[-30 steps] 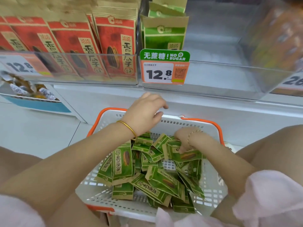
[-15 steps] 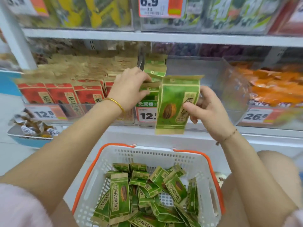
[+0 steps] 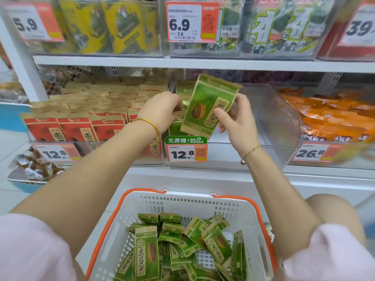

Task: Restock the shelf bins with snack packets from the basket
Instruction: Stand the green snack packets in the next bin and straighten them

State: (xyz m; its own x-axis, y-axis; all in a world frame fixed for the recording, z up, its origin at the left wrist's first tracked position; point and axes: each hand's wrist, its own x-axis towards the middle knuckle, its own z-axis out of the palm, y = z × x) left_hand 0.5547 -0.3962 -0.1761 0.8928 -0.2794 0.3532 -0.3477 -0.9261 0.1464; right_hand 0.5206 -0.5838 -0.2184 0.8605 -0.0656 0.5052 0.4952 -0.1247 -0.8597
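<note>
1. The right hand [image 3: 235,120] pinches a green packet [image 3: 207,106] at its right edge, thumb on the printed face and fingers curled behind. The packet hangs upright, tilted slightly toward 1 o'clock, just in front of the clear bin [image 3: 272,122] at the centre of the view.
2. The left hand [image 3: 162,112] reaches in from 8 o'clock. Its fingers curl over the tops of the standing packets [image 3: 183,91] at the bin's left side and grip them, probably to keep the row upright and pressed together so that a slot opens beside it.
3. The printed face is turned outward, which suits a row that faces the shopper above the price tag [image 3: 185,152].
4. The basket [image 3: 205,199] sits at 6 o'clock, directly under the bin, so each carry is short. Many loose packets [image 3: 178,246] lie in it, so the restocking looks far from done.
5. Open room: the bin is bare from its middle toward 3 o'clock, which leaves wide space for new rows.
6. Edges: the bin's front lip lies below the held packet and the shelf board [image 3: 203,64] runs at 12 o'clock. Entry is therefore over the lip and under the board.
7. Neighbours: red packets [image 3: 75,128] fill the bin at 9 o'clock and orange packets [image 3: 334,114] the one at 3 o'clock, each behind its own clear wall.
</note>
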